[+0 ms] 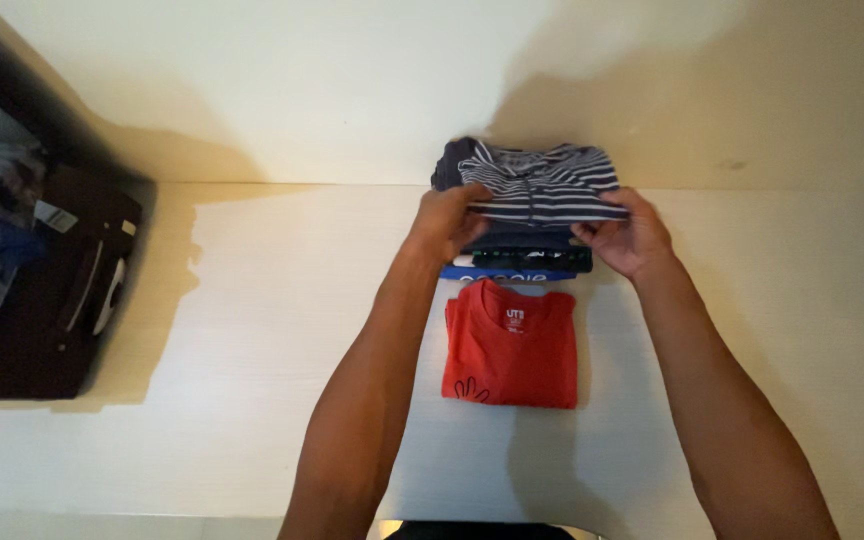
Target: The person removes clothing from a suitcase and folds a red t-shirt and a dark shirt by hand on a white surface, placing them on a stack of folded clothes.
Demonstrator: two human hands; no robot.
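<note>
Looking down from the head camera, I note both bare hands at the far side of a pale table [252, 300], close to the cream wall [302, 80].

Left hand [447, 222]: fingers curled over the left edge of a folded navy-and-white striped shirt [542, 182], thumb side underneath. Closed on the cloth.

Right hand [627, 235]: fingers pinched on the shirt's right front corner, also closed on the cloth. I cannot tell how far the fingertips reach under the fold.

Striped shirt: topmost item of a small stack of folded clothes [517, 262], held between the two hands, its far edge close against the wall. It sits roughly level, slightly rumpled at the collar end.

Stack below it: a dark navy layer, then a dark green patterned layer, then a blue layer with white lettering at the bottom front edge. Exact number of garments not resolvable.

Red T-shirt [510, 348]: folded into a neat rectangle, lying flat on the table just in front of the stack, collar toward the stack, between my two forearms. Neither hand touches it.

Left edge of view: a dark open bag [52, 300] resting on the table, with bundled items inside; well apart from the hands.
</note>
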